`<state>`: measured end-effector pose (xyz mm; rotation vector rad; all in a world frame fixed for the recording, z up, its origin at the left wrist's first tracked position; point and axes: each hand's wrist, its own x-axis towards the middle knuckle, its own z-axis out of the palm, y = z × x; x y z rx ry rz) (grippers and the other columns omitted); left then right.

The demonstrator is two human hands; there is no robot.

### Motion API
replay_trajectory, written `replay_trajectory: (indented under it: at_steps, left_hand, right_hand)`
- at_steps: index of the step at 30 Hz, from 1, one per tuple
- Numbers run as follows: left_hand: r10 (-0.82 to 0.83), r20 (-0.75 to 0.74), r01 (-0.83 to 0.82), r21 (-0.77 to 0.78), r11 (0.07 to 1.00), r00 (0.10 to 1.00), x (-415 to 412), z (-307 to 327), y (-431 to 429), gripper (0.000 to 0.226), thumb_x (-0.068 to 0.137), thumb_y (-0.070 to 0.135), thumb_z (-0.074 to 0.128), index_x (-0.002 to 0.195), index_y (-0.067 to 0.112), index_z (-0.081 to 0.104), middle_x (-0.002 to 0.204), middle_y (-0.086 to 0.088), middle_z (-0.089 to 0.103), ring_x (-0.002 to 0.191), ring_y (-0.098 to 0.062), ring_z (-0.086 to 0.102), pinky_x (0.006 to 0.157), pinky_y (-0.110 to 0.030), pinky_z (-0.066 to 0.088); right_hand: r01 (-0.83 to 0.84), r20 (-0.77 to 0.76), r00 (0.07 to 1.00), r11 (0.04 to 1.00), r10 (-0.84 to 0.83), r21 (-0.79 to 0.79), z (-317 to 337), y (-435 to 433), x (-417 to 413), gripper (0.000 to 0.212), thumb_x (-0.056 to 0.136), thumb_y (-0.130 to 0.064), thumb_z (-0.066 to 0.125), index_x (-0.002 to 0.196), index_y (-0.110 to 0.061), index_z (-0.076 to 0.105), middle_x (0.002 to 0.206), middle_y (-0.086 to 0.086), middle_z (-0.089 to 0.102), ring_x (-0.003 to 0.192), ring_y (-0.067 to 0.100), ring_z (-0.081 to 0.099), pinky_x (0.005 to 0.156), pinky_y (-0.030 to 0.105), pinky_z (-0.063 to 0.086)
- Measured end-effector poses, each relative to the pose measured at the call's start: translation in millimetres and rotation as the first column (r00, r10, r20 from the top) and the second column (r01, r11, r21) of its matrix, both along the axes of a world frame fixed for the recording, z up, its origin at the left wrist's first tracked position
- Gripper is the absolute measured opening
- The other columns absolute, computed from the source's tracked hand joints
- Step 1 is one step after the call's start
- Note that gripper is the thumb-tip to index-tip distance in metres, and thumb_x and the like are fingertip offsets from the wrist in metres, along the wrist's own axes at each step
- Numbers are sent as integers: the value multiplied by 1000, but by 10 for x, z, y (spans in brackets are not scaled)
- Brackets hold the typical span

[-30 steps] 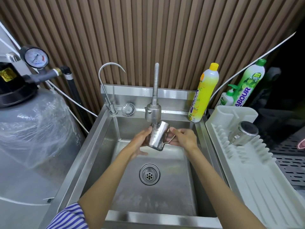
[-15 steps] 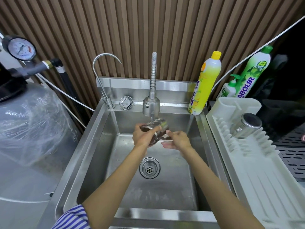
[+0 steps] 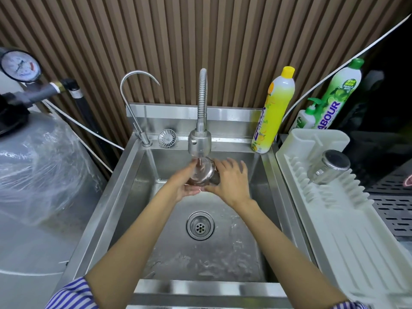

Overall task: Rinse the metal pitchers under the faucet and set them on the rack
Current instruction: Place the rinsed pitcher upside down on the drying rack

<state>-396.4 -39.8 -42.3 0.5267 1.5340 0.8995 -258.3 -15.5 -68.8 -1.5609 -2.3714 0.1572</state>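
Note:
A small metal pitcher [image 3: 204,173] is tilted under the flexible faucet [image 3: 200,141], and water runs onto it. My left hand [image 3: 184,185] cups it from the left and below, thumb up by the rim. My right hand [image 3: 230,181] grips its right side, fingers spread over the far side and thumb underneath. Much of the pitcher's body is hidden by both hands. A second metal pitcher [image 3: 330,167] lies tilted on the ribs of the white rack [image 3: 356,230], to the right of the sink.
The steel sink [image 3: 142,197] has a round drain [image 3: 200,225] and a wet floor. A thin gooseneck tap [image 3: 133,103] stands at its back left. A yellow bottle [image 3: 275,112] and green bottles [image 3: 338,94] stand behind. A plastic-wrapped tank [image 3: 33,175] fills the left side.
The pitcher has been turned in my hands under the stream. My right hand has shifted from the handle side to wrap over its right side.

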Motion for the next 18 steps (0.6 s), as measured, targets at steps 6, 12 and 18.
replay_trajectory:
  at_steps: [6,12,18]
  left_hand:
    - [7,10,-10,241,970,1000,23,-5,-39,34,95,31,47,116,6,59,101,-8,66,92,-17,58,86,-32,44]
    - [-184,84,139,381,914,979,669,92,-36,39,99,17,41,137,14,43,134,-5,54,120,-16,52,105,-32,41]
    - [-202,-3,175,508,843,979,1579,263,161,44,91,6,55,133,7,43,137,-9,51,123,-20,51,105,-35,41]
  right_hand:
    - [47,-568,796,958,-208,-284,20,-51,99,64,61,-52,78,111,-17,60,109,4,66,102,21,61,86,35,50]
    - [159,-600,744,950,-295,-270,172,11,603,58,62,-50,78,107,-18,61,109,6,64,102,22,59,87,37,50]
    - [343,-630,691,928,-355,-146,482,40,1515,65,65,-44,79,117,-14,54,109,4,64,98,20,59,80,32,48]
